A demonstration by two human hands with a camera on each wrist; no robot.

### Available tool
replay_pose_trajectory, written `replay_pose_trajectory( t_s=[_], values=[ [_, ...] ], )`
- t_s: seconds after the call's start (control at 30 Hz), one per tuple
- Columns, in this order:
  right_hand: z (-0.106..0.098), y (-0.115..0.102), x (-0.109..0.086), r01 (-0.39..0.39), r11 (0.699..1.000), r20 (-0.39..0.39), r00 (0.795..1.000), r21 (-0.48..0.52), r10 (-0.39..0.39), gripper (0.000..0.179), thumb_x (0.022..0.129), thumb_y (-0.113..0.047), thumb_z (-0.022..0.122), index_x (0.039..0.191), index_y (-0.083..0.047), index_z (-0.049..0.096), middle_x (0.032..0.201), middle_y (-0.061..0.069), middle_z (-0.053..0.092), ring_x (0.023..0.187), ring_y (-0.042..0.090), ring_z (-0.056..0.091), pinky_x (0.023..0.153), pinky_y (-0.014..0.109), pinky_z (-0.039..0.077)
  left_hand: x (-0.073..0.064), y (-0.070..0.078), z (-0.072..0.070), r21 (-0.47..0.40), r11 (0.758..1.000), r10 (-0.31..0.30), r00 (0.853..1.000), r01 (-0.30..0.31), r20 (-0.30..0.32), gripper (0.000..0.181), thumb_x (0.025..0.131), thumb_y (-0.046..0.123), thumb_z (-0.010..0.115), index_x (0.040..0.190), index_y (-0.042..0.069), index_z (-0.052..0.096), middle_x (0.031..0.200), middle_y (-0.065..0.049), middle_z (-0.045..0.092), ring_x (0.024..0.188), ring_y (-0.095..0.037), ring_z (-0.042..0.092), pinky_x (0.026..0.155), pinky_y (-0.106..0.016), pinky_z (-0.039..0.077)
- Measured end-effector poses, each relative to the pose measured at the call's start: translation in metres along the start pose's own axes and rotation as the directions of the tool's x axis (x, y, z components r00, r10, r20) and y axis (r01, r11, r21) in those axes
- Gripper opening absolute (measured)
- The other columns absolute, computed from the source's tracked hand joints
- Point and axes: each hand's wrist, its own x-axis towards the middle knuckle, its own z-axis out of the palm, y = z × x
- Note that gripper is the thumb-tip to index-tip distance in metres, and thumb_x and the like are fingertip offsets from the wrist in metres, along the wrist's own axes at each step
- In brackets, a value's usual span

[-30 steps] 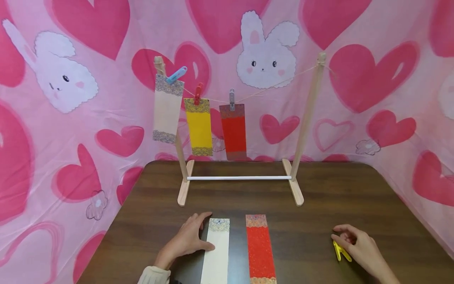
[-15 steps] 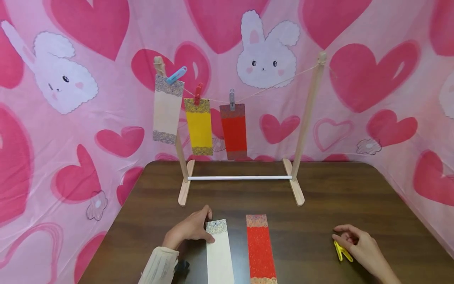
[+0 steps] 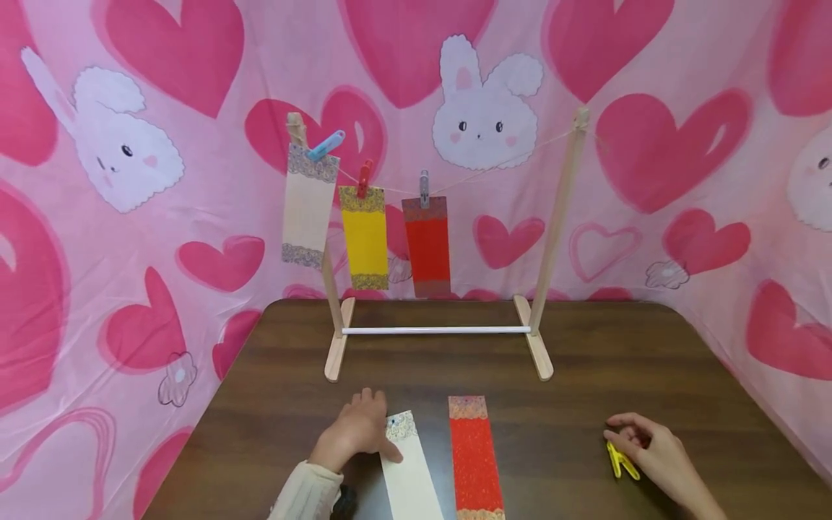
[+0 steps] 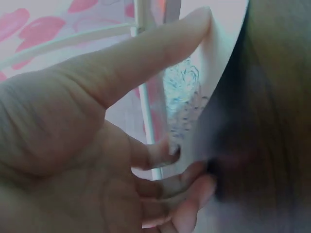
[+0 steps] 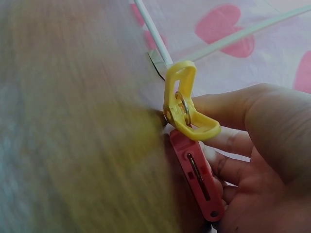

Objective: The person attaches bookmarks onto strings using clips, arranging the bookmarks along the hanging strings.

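My left hand (image 3: 361, 430) is at the upper left edge of a cream paper card (image 3: 411, 473) with a lacy patterned end. The left thumb (image 4: 194, 26) lies on the card's face in the left wrist view, with the other fingers curled by its edge. A red card (image 3: 474, 462) lies on the table just to the right. Farther right, my right hand (image 3: 659, 455) pinches a yellow clothespin (image 5: 182, 102) close over the table. Below it in the right wrist view, a red clothespin (image 5: 197, 177) rests against the curled fingers; the head view hides it.
Behind stands a wooden rack (image 3: 559, 238) with a string between its posts. Clipped there are a cream card (image 3: 307, 206) by a blue clothespin (image 3: 326, 145), a yellow card (image 3: 365, 242) by a red one, and another red card (image 3: 429, 249) by a grey one.
The cream card on the table has turned, its near end swinging right while my left hand moves with it. The head view has shifted slightly. My right hand stays in place.
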Motion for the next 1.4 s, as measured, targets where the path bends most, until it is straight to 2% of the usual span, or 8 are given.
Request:
replay_pose_trajectory(
  t_s=[0.13,0.27,0.43,0.73,0.87,1.1,1.23,1.4],
  values=[
    [0.003,0.001,-0.002,-0.023,1.000,0.020,1.000,0.009,0.023,0.023,0.089,-0.027,0.076,0.102,-0.008,0.071,0.071,-0.007,0.057,0.061,0.004,0.050,0.057,0.023,0.039,0.000,-0.010,-0.007,-0.170,0.983,0.073,0.997,-0.066,0.035,0.078,0.069,0.028,0.091,0.123,-0.010,0.049,0.094,-0.019,0.064,0.089,-0.038,0.065,0.079,-0.050,0.053],
    [0.002,0.001,-0.003,-0.011,1.000,0.003,1.000,-0.013,0.011,0.022,0.089,-0.026,0.076,0.100,-0.009,0.071,0.070,-0.007,0.056,0.061,0.003,0.049,0.057,0.023,0.039,-0.001,-0.018,-0.017,-0.325,0.919,0.224,0.974,-0.225,-0.043,0.044,0.075,0.013,0.087,0.098,0.004,0.050,0.069,-0.004,0.052,0.060,-0.017,0.051,0.056,-0.032,0.042],
    [-0.004,0.000,0.000,0.014,0.999,0.000,1.000,-0.033,-0.014,0.020,0.091,-0.027,0.074,0.101,-0.010,0.071,0.070,-0.008,0.057,0.061,0.003,0.051,0.058,0.023,0.038,0.003,-0.019,-0.026,-0.413,0.864,0.266,0.957,-0.289,-0.113,0.033,0.080,0.011,0.083,0.092,0.006,0.053,0.066,0.001,0.048,0.057,-0.011,0.042,0.051,-0.025,0.035],
    [-0.005,0.001,-0.002,0.007,0.999,0.014,1.000,-0.041,-0.007,0.021,0.091,-0.029,0.073,0.102,-0.011,0.071,0.070,-0.008,0.057,0.062,0.003,0.050,0.059,0.023,0.038,-0.003,0.008,0.001,-0.176,0.956,0.241,0.971,-0.236,0.007,0.057,0.070,0.029,0.091,0.110,0.007,0.057,0.118,-0.020,0.056,0.115,-0.039,0.050,0.093,-0.054,0.045],
    [-0.005,0.001,-0.002,0.009,0.999,0.010,1.000,-0.052,-0.009,0.022,0.091,-0.031,0.073,0.102,-0.012,0.071,0.072,-0.008,0.057,0.063,0.002,0.050,0.060,0.023,0.038,-0.007,0.021,0.014,-0.016,0.979,0.204,0.979,-0.204,0.019,0.082,0.059,0.038,0.096,0.119,0.001,0.053,0.114,-0.016,0.050,0.107,-0.035,0.048,0.092,-0.053,0.045],
    [-0.004,0.001,0.000,0.034,0.998,-0.005,0.999,-0.049,-0.034,0.019,0.091,-0.029,0.074,0.101,-0.013,0.071,0.070,-0.009,0.056,0.062,0.002,0.049,0.059,0.023,0.036,-0.007,0.023,0.015,-0.037,0.990,0.138,0.990,-0.138,0.008,0.080,0.057,0.035,0.096,0.114,-0.002,0.055,0.113,-0.019,0.054,0.109,-0.037,0.052,0.098,-0.053,0.044],
    [-0.004,0.002,-0.001,0.016,0.999,0.008,1.000,-0.048,-0.016,0.021,0.092,-0.030,0.073,0.102,-0.012,0.071,0.072,-0.009,0.057,0.062,0.002,0.049,0.059,0.023,0.036,-0.007,0.020,0.013,-0.040,0.981,0.190,0.982,-0.190,0.000,0.055,0.058,0.033,0.095,0.087,0.008,0.056,0.091,-0.006,0.047,0.087,-0.025,0.048,0.082,-0.044,0.047],
    [-0.005,0.001,-0.001,0.001,0.998,0.020,1.000,-0.059,0.000,0.023,0.092,-0.031,0.072,0.103,-0.011,0.071,0.073,-0.008,0.059,0.063,0.002,0.050,0.060,0.024,0.038,-0.008,0.016,0.001,-0.199,0.948,0.255,0.967,-0.248,0.008,0.045,0.067,0.022,0.090,0.086,0.012,0.050,0.075,0.001,0.048,0.070,-0.016,0.047,0.061,-0.030,0.042]
  ],
)
